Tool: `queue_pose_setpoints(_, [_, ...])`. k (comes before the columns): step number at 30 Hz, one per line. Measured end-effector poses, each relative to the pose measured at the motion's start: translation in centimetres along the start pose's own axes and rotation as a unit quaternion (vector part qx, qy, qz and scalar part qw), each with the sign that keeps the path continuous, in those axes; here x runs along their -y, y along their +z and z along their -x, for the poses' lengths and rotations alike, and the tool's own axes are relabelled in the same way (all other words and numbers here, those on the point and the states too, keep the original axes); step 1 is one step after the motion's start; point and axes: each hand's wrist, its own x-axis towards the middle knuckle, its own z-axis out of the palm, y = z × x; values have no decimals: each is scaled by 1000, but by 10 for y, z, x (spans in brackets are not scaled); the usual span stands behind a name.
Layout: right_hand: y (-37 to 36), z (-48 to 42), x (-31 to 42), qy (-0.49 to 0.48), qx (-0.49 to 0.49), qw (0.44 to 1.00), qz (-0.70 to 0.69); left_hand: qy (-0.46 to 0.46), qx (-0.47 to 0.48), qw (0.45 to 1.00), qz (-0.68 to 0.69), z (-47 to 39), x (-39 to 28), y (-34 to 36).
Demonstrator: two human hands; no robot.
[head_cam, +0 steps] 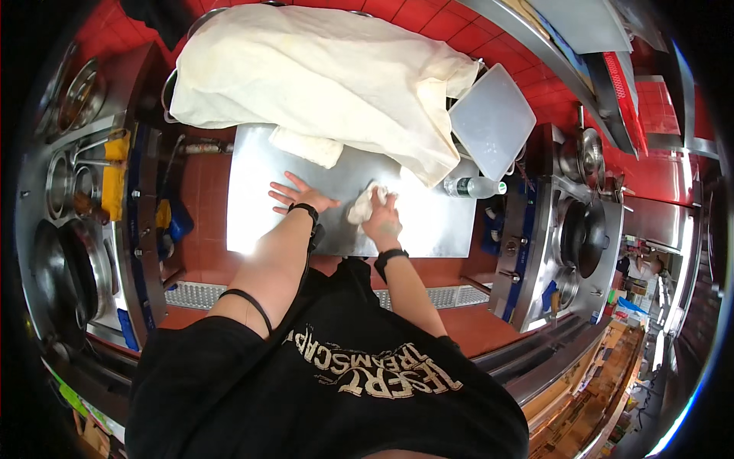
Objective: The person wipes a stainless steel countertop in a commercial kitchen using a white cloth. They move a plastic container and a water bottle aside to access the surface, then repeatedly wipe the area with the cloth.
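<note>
A bunched white cloth (362, 207) lies under my right hand (383, 221), whose fingers press and grip it on the stainless steel table (275, 229). To the left, my left hand (301, 194) is spread above or on the same tabletop, fingers apart and holding nothing; I cannot tell whether the palm touches the metal. A folded white cloth (307, 146) rests beyond my left hand. Behind it, a large cream cloth (309, 80) is draped over things that it mostly hides, and its corner hangs down toward the table's right side.
A clear plastic bottle (473, 187) lies on its side at the table's right. Behind it leans a translucent plastic lid (494, 120). Stove counters flank me, with a black wok (49, 275) on the left and another wok (590, 238) on the right. A metal shelf (545, 57) overhangs the upper right.
</note>
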Motion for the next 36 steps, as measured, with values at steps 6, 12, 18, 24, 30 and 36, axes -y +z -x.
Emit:
queue_pose_setpoints(6, [-26,-50,27,60,17,998,23,28,-12,1000,-7,-5,6,7])
queue_pose_setpoints(12, [-7,-5,10,25,8,999,-23,54,-30,997,35,-5,8,10])
queue_pose_setpoints(18, [-1,12,-99,237,-24,969,-69,46,-18,998,39,-7,9,8])
queue_pose_setpoints(24, [47,-46,-166,268,-98,955,-77,60,-25,997,40,-3,9,9])
queue_pose_setpoints(30, [-25,-46,49,77,50,994,-51,55,-25,998,28,-3,9,11])
queue_pose_setpoints(36, [-34,-29,17,46,5,996,-70,61,-21,998,14,-2,6,10])
